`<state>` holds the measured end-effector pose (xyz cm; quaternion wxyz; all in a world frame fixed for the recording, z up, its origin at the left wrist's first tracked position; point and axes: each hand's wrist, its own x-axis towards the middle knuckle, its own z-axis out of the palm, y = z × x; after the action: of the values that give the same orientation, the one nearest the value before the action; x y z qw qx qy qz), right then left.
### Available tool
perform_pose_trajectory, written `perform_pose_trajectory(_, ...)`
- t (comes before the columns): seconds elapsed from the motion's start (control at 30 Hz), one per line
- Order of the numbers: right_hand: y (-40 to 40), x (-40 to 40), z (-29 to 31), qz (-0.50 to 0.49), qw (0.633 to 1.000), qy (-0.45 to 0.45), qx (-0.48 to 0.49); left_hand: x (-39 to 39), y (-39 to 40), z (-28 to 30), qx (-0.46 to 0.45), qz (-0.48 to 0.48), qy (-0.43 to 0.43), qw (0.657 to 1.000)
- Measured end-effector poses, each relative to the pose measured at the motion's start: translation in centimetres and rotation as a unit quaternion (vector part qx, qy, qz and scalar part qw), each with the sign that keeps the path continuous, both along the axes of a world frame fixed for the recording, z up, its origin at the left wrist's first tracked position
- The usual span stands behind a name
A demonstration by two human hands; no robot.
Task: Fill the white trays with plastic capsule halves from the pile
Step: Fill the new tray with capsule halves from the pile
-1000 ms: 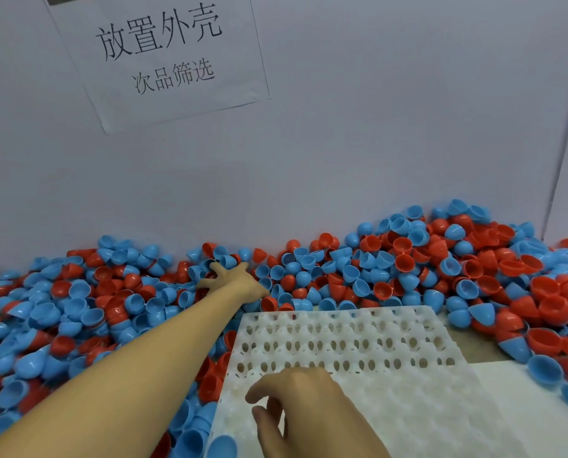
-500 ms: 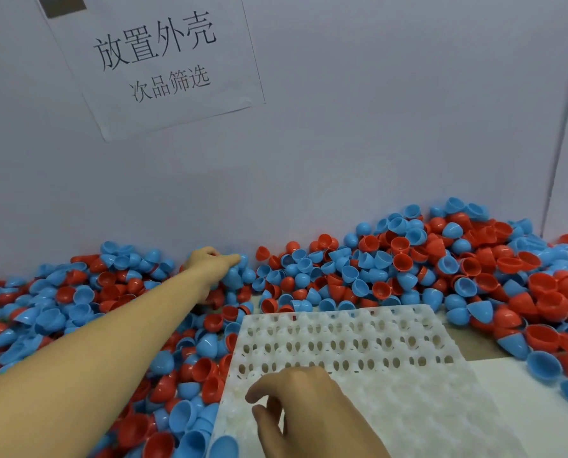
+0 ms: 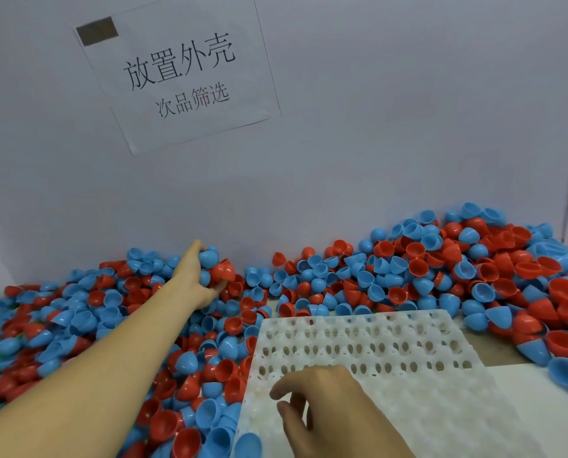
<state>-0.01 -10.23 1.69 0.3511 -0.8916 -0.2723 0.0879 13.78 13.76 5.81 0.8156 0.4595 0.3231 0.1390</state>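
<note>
The left hand [image 3: 199,279] reached to the far edge of the desk [image 3: 504,353], against the white wall [image 3: 375,143], with its fingers curled round a clutch of capsule halves [image 3: 214,267], blue and red, lifted a little above the pile of capsule halves [image 3: 408,276]. That pile ran along the whole far edge, banked highest toward the far right corner, and spread down the left side of the desk beneath the outstretched forearm. The white tray [image 3: 368,345] lay flat toward the near right, its pockets showing no halves, its far edge touching the foot of the pile and its left edge hemmed in by loose halves. The right hand [image 3: 328,401] rested on the near left part of the tray, fingers loosely bent with tips on the pockets, gripping nothing; it covered several of them. One blue half [image 3: 247,446] lay at the tray's near left corner, just beside that hand. A paper sign [image 3: 180,77] with printed Chinese characters hung tilted on the wall above, a strip of brown tape [image 3: 98,30] at its upper left corner. A bare strip of desk showed to the right of the tray, with a white sheet [image 3: 547,411] nearer.
</note>
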Motion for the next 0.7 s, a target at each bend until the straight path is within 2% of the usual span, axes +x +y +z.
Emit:
perform_pose_trajectory(0.23,-0.1,-0.1,-0.7,-0.024,0.998,-0.022,0.046,-4.9,-2.8,0.3,-0.098,0.02,-0.09,0.991)
perform_pose_trajectory(0.43,0.4,-0.9,-0.5,-0.084,0.981,-0.016,0.175,-13.0,-6.9,-0.4,-0.142,0.007,-0.151,0.978)
perform_pose_trajectory(0.7,1.3,-1.5,-0.5,-0.118,0.951,0.01,0.287,-17.2,-10.4,-2.3,-0.181,-0.053,-0.157,0.969)
